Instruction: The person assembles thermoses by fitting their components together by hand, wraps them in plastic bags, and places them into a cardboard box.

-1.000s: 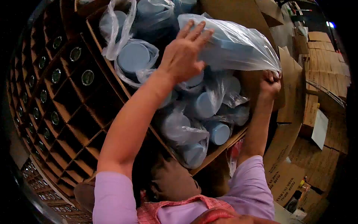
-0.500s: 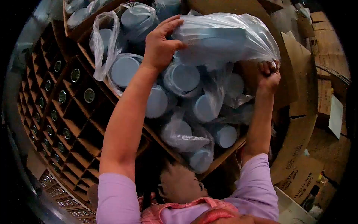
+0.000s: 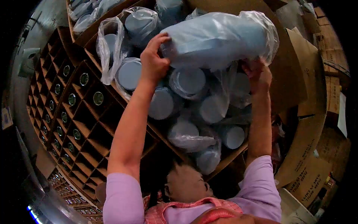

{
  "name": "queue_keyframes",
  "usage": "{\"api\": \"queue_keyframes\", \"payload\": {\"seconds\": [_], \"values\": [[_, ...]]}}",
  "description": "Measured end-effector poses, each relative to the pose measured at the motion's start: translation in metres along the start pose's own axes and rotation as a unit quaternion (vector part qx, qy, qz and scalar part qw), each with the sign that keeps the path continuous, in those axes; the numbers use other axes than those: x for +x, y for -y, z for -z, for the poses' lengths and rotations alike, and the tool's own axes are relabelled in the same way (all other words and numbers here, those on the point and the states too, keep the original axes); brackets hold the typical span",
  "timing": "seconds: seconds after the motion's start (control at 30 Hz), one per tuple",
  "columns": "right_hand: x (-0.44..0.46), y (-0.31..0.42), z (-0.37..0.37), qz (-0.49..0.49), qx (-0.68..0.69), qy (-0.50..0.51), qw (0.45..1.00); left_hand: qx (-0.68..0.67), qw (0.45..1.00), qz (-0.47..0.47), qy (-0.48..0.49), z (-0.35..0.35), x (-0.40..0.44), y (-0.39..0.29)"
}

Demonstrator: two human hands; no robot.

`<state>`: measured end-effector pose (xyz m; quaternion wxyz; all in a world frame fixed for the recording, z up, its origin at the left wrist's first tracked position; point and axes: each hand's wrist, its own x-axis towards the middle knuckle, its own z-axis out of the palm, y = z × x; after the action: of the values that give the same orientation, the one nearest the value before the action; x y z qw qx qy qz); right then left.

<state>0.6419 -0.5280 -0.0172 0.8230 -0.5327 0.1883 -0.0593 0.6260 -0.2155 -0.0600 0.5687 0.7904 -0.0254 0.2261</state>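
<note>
A long clear plastic bag [image 3: 220, 39], packed with pale blue pieces, lies crosswise over the open carton. My left hand [image 3: 154, 59] grips its left end, thumb below and fingers curled at the edge. At the bag's lower right side, my right hand [image 3: 258, 72] has its fingers closed on the plastic, slightly blurred. Beneath the bag, several pale blue round-ended pieces [image 3: 187, 81] stand in the carton [image 3: 233, 155], many wrapped in loose clear film. A looped strip of clear plastic [image 3: 109, 61] hangs near the carton's left edge.
Left of the carton is a cardboard divider grid [image 3: 89, 127], with round glass-like tops [image 3: 98, 98] in several cells. Carton flaps [image 3: 302, 149] stick out on the right. More bagged blue pieces [image 3: 84, 16] sit at the upper left, and stacked boxes [image 3: 332, 41] at far right.
The bag has swung out fuller, its right end no longer pulled to a point. My right hand has moved left and slightly down along it. My left hand has shifted slightly down.
</note>
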Motion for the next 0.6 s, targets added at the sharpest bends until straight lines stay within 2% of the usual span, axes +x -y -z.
{"api": "queue_keyframes", "payload": {"seconds": [0.03, 0.07, 0.13, 0.17, 0.23, 0.27, 0.3, 0.37, 0.43, 0.5, 0.57, 0.6], "values": [[-0.01, -0.001, -0.008, -0.007, -0.008, 0.044, 0.999, 0.054, 0.998, -0.015, 0.017, 0.003, -0.005, 0.002], [-0.022, -0.005, -0.021, 0.017, -0.002, -0.009, 1.0, 0.109, 0.993, -0.029, 0.034, 0.008, -0.009, 0.003], [-0.022, -0.019, -0.012, 0.011, 0.065, 0.007, 0.998, 0.24, 0.966, -0.029, 0.097, 0.018, -0.019, -0.005], [-0.022, -0.026, -0.01, 0.007, 0.098, 0.015, 0.995, 0.219, 0.97, 0.012, 0.102, 0.016, -0.027, -0.011], [-0.038, -0.037, -0.024, -0.017, 0.142, 0.16, 0.977, 0.173, 0.974, 0.093, 0.11, 0.006, -0.041, -0.023], [-0.047, -0.043, -0.034, -0.026, 0.163, 0.232, 0.959, 0.112, 0.981, 0.096, 0.124, 0.002, -0.049, -0.023], [-0.051, -0.06, -0.034, 0.031, -0.03, 0.24, 0.97, 0.165, 0.964, 0.132, 0.161, -0.001, -0.056, -0.02], [-0.065, -0.092, -0.048, -0.054, -0.086, 0.271, 0.957, 0.267, 0.914, 0.201, 0.232, -0.005, -0.066, -0.013], [-0.091, -0.103, -0.074, 0.003, -0.278, 0.35, 0.894, 0.3, 0.894, 0.168, 0.287, 0.004, -0.069, -0.014], [-0.104, -0.136, -0.077, 0.192, -0.378, 0.374, 0.825, 0.371, 0.85, 0.133, 0.35, 0.014, -0.078, -0.008], [-0.12, -0.124, -0.095, 0.203, -0.467, 0.437, 0.741, 0.325, 0.867, 0.163, 0.341, 0.035, -0.08, -0.047], [-0.125, -0.124, -0.099, 0.225, -0.52, 0.424, 0.706, 0.304, 0.873, 0.178, 0.336, 0.046, -0.083, -0.063]]}}
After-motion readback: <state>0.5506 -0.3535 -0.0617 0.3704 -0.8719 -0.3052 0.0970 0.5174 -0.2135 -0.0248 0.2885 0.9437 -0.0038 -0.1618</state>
